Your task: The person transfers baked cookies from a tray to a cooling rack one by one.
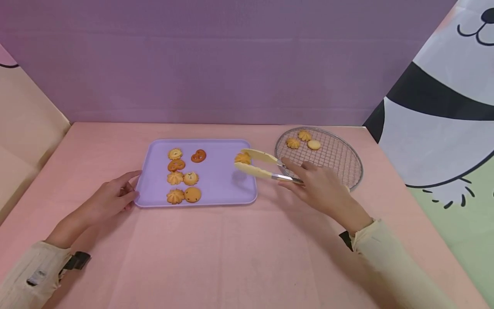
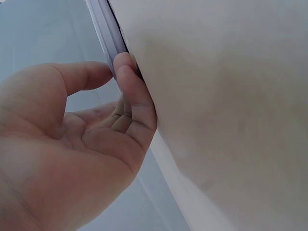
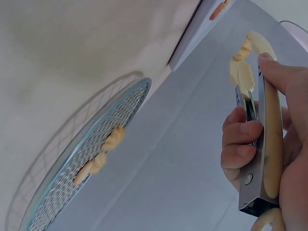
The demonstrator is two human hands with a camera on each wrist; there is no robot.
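Observation:
The left hand (image 1: pixel 109 195) is at the left end of a lilac tray (image 1: pixel 224 180); in the left wrist view its thumb (image 2: pixel 89 77) and curled fingers meet at the rim. In my right hand (image 1: pixel 320 186) is a pair of tongs (image 1: pixel 287 177) with metal arms and cream scalloped tips. Between the tips sits a golden fluted cookie (image 1: pixel 243 158), over the right end of the tray, with a shadow on the tray below. The right wrist view also shows the tongs (image 3: pixel 257 163) gripped by the fingers and thumb.
Several cookies lie toward the tray's left side, including a pretzel-shaped one (image 1: pixel 198 156) and a round brown one (image 1: pixel 192 195). To the right, a round wire rack (image 1: pixel 339 161) carries two fluted cookies (image 1: pixel 293 143) and a smooth oval one (image 1: pixel 314 145). A purple wall (image 1: pixel 216 77) stands behind.

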